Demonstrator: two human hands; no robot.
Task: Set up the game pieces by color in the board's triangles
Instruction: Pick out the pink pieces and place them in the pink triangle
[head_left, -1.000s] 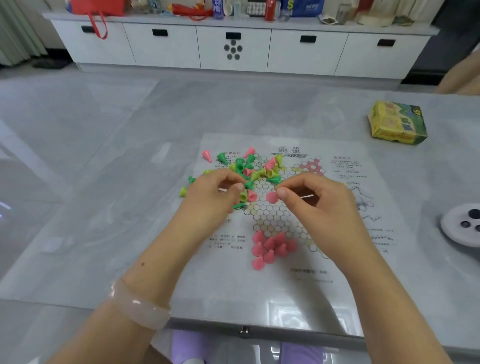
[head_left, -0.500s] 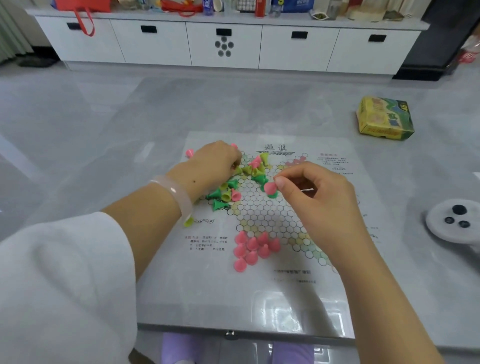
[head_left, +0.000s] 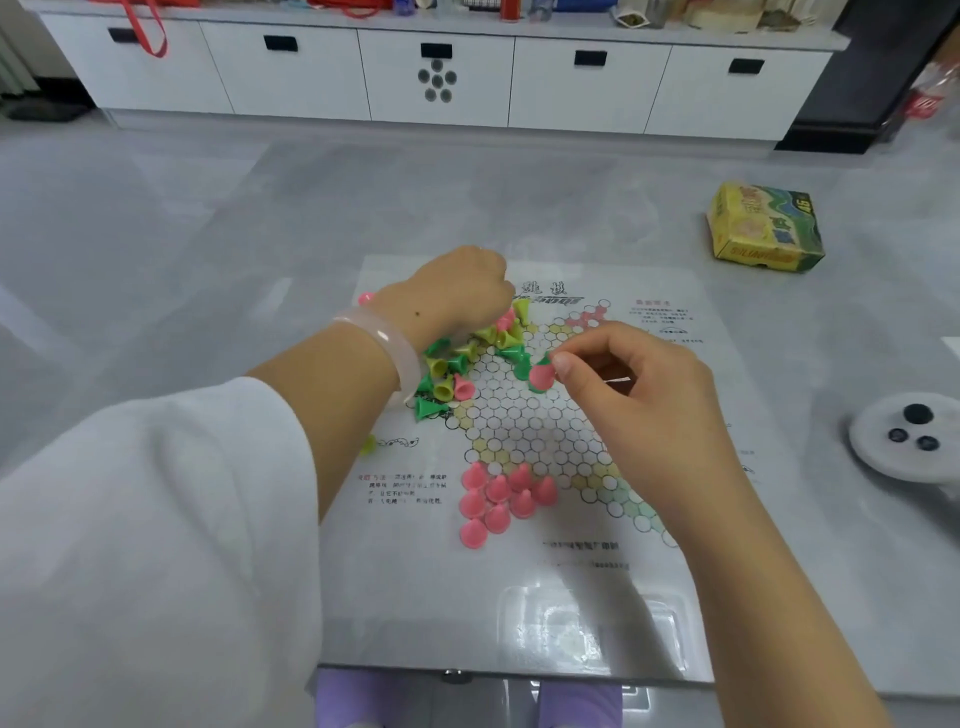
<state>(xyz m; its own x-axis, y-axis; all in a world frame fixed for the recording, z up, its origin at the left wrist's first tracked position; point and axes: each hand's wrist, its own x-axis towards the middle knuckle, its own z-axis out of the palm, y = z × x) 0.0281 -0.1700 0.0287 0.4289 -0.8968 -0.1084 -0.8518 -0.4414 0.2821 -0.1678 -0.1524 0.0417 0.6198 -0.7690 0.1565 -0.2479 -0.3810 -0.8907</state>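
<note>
A paper Chinese-checkers board (head_left: 524, 577) lies flat on the grey table. Several pink cone pieces (head_left: 498, 499) stand grouped in the triangle nearest me. A mixed heap of green, yellow and pink pieces (head_left: 467, 358) covers the board's far left. My right hand (head_left: 634, 384) pinches one pink piece (head_left: 540, 375) between thumb and forefinger above the board's middle. My left hand (head_left: 452, 293) reaches over the far end of the heap with its fingers curled down into the pieces; what they hold is hidden. A single pink piece (head_left: 366, 298) lies beside my left wrist.
A yellow-green game box (head_left: 763, 228) sits at the table's far right. A white round dish (head_left: 909, 436) with dark buttons is at the right edge. One yellow piece (head_left: 368, 444) lies off the board's left side. White cabinets (head_left: 436, 73) stand behind.
My left hand has moved from the near side of the heap to its far end. My right hand has stayed over the board's middle, holding the same pink piece.
</note>
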